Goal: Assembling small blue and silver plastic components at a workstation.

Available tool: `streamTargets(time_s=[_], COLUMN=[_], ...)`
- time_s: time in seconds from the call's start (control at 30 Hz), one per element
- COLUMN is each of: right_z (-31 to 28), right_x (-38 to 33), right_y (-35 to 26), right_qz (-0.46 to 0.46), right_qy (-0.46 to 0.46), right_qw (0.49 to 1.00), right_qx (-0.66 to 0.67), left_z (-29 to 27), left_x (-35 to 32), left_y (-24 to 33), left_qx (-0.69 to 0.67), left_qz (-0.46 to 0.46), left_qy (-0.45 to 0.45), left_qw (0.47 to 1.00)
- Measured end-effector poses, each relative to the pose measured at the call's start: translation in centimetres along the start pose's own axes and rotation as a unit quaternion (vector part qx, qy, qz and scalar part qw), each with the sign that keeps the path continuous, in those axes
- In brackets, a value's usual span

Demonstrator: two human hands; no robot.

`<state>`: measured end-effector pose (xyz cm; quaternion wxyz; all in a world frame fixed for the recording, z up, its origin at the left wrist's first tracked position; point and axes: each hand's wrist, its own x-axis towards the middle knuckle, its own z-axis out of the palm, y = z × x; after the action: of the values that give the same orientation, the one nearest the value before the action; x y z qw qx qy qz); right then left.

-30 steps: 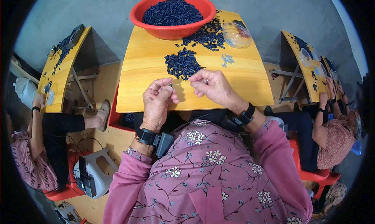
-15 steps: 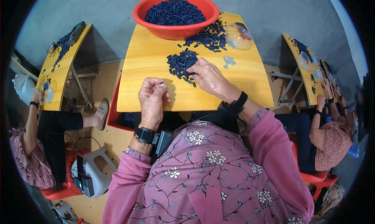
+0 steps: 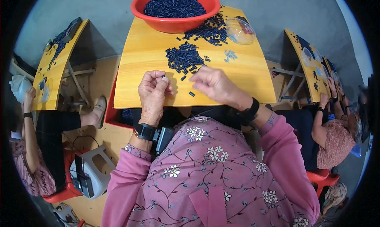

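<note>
Yellow tabletop (image 3: 249,78) is lying before us: our left hand (image 3: 152,93) is pinching a piece (image 3: 163,76); we cannot tell the grip of our blurred right hand (image 3: 217,84). Between them, a stray piece (image 3: 191,94) is risking a fall if brushed edgeward.

- Tabletop (image 3: 144,49), beneath left hand (image 3: 153,91): smooth, wood-grained finish seen.
- Basin (image 3: 174,25), beyond left hand: moulded in glossy plastic.
- Tub (image 3: 240,31), beyond right hand (image 3: 217,84): formed in clear, shiny plastic.
</note>
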<state>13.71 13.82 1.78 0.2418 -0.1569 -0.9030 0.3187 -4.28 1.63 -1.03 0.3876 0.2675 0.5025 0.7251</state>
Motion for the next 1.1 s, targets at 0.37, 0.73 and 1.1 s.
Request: streamTargets(time_s=[0.37, 0.73, 1.1], right_z=[0.0, -3.5, -4.7], right_x=[-1.1, 0.5, 4.3], right_y=[1.3, 6.1, 9.2], right_qz=[0.014, 0.082, 0.113], right_qy=[-0.022, 0.156, 0.152], right_qw=[0.984, 0.983, 0.973], right_qx=[-0.175, -0.046, -0.132], left_z=[0.1, 0.0, 0.0], left_x=[-0.2, 0.0, 0.1], left_y=[0.0, -0.3, -0.6], left_qx=[0.015, 0.011, 0.034], left_qz=[0.004, 0.016, 0.029], left_qy=[0.000, -0.009, -0.009], left_qw=[1.000, 1.000, 0.999])
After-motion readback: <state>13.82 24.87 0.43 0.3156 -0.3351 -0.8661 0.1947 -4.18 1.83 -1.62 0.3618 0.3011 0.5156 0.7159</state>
